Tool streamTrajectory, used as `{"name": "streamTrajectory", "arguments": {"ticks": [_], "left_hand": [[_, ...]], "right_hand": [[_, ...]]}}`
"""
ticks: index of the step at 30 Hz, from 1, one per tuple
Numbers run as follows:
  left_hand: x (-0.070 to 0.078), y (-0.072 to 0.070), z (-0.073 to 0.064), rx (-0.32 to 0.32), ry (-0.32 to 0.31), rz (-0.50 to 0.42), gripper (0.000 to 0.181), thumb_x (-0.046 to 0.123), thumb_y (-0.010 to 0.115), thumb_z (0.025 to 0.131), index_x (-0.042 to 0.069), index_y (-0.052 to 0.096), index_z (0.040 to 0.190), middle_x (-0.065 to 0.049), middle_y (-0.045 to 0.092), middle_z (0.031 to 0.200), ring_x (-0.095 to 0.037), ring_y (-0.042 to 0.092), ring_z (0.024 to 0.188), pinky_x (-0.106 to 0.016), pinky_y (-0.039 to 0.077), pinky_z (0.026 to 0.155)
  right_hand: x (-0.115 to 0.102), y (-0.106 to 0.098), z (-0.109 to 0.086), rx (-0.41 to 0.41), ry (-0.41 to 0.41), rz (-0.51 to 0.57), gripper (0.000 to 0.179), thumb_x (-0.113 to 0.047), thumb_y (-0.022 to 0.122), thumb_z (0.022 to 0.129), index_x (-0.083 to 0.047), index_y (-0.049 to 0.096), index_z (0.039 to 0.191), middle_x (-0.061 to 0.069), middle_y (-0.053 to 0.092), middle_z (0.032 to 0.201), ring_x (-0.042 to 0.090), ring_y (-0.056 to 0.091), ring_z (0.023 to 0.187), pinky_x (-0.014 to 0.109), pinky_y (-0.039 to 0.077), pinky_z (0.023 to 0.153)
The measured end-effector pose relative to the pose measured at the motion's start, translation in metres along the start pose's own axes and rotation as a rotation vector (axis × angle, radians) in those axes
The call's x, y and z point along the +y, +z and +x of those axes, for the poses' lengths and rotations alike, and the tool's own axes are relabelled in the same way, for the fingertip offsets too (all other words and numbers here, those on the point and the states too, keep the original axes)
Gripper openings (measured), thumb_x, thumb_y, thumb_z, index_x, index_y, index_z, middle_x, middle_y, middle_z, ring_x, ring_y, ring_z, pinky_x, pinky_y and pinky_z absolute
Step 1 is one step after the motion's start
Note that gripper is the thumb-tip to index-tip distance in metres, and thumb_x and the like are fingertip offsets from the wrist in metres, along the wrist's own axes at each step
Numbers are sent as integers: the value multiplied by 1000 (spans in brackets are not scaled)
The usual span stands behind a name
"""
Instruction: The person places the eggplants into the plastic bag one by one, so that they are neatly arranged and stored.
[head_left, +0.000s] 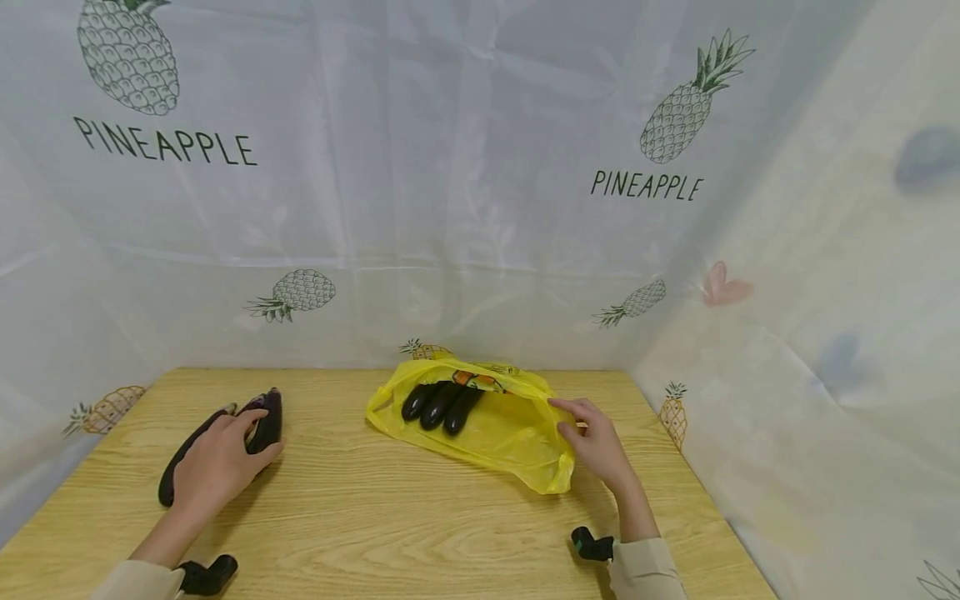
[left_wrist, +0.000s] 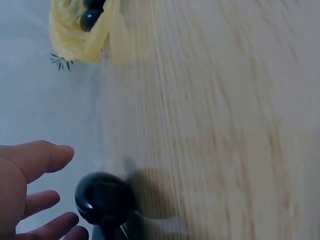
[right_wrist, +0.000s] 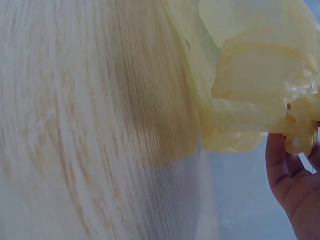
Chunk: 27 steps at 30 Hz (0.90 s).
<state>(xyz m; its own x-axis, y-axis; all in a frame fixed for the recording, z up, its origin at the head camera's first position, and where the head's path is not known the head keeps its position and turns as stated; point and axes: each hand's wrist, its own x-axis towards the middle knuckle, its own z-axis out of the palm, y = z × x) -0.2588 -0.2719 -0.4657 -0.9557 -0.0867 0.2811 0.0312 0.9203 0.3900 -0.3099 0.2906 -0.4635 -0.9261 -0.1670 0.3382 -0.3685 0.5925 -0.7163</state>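
My left hand [head_left: 216,461] reaches over a group of dark purple eggplants [head_left: 267,427] at the left of the table, fingers spread and loosely bent. In the left wrist view, the thumb and fingers stand apart beside the rounded end of an eggplant [left_wrist: 102,200]. Near the table's back edge lies a yellow plastic bag [head_left: 517,433], its mouth facing me. Three glossy eggplants [head_left: 435,410] lie side by side inside it. At the bag's right end, my right hand [head_left: 602,443] pinches its edge between thumb and fingers, also seen in the right wrist view.
The wooden table [head_left: 352,508] runs back to a pale curtain [head_left: 450,208] printed with pineapples, which also hangs along both sides. A black wrist device [head_left: 210,575] is on the left arm, another [head_left: 592,546] on the right.
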Motion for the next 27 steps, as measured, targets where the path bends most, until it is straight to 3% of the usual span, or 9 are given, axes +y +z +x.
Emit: {"name": "streamTrajectory", "arguments": {"ticks": [9,12,16,22,27], "left_hand": [[-3,0,2,-96,-9,49,73,38,86,89,-4,59,142,-28,68,106,-21,53,59,-37,41,48],[-3,0,1,-99,-11,58,70,35,86,89,-4,61,142,-23,70,103,-19,54,60,-36,41,48],[-2,0,1,-107,-15,48,68,33,87,88,-2,62,141,-26,69,110,-19,56,62,-36,42,49],[1,0,2,-126,-3,26,67,30,88,88,-2,63,141,-33,67,126,-28,66,72,-38,47,51],[4,0,1,-145,31,26,67,27,89,85,-5,64,139,-34,67,126,-40,70,86,-47,55,60]], "right_hand": [[1,1,-1,1,1,-6,44,-1,68,103,-19,69,143,6,65,133,22,58,98,32,57,86],[2,1,-1,-2,2,-5,44,-1,68,103,-19,69,143,6,64,133,22,58,98,32,58,86],[1,1,0,1,-5,-10,43,-1,68,103,-18,69,143,6,65,133,22,58,96,31,58,85],[0,0,0,2,-13,-10,43,-1,67,103,-18,69,143,7,65,133,23,56,95,31,57,84],[-2,0,-1,4,-13,-6,43,0,67,103,-17,69,143,8,65,133,23,55,95,31,56,83]]}}
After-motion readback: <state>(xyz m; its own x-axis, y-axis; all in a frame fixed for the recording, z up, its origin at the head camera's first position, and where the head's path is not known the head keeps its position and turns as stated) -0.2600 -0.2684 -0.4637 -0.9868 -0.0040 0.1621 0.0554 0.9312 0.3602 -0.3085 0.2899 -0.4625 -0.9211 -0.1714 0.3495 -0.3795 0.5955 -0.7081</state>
